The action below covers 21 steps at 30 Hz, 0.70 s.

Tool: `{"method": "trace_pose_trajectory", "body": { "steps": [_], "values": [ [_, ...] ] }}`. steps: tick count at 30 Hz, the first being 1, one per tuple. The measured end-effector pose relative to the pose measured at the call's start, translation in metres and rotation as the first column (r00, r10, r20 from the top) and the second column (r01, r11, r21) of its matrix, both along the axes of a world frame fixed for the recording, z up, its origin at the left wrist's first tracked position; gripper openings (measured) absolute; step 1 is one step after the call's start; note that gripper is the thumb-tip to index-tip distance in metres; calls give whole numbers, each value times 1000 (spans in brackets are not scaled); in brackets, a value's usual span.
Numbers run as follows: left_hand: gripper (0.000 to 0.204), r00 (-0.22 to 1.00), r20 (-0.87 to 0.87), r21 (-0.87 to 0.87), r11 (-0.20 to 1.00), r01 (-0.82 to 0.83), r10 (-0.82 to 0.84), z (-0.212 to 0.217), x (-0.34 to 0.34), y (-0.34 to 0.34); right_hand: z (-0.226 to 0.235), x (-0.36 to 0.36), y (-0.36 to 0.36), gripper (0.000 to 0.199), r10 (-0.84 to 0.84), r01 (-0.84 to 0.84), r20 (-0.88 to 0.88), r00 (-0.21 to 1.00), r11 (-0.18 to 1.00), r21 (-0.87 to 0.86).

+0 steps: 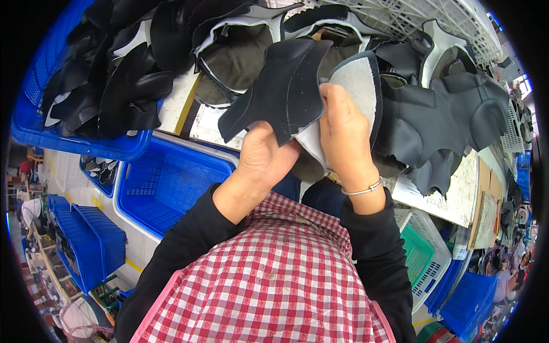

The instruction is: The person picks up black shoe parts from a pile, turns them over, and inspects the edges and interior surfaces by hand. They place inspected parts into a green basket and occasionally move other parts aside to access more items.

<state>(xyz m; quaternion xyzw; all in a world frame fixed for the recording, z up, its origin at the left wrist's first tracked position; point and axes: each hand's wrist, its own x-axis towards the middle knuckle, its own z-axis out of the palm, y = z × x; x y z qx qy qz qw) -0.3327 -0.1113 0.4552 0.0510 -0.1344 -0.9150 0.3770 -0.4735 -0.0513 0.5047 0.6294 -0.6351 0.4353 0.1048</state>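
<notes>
Both hands grip a black leather shoe upper [283,86] with a row of stitching down its middle and pale lining at its open edge. My left hand [263,157] pinches its lower edge, the fingertips hidden under the leather. On the other side, my right hand [346,126], with a bracelet at the wrist, is closed on its edge, next to a grey-white lining flap [354,80]. More black shoe uppers [412,114] lie close by on the right. Others with grey-brown lining [240,57] stand open just beyond the held piece.
A blue crate [108,147] heaped with black uppers stands at the far left. Below it sits another blue bin [166,183]. The worktable [443,197] runs under the uppers, with a white plastic basket [423,26] behind. At lower right is a green basket [416,257]. People work farther off.
</notes>
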Motion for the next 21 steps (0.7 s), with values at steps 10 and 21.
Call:
{"method": "trace_pose_trajectory", "body": {
  "steps": [10,21],
  "values": [
    [42,955,292,-87,996,-20,44,-19,-11,-1,-10,13,9,4,88,-122,626,775,992,12],
    [40,984,172,106,994,30,-48,-39,-8,0,-8,13,15,16,159,-300,821,548,954,16]
  ]
}}
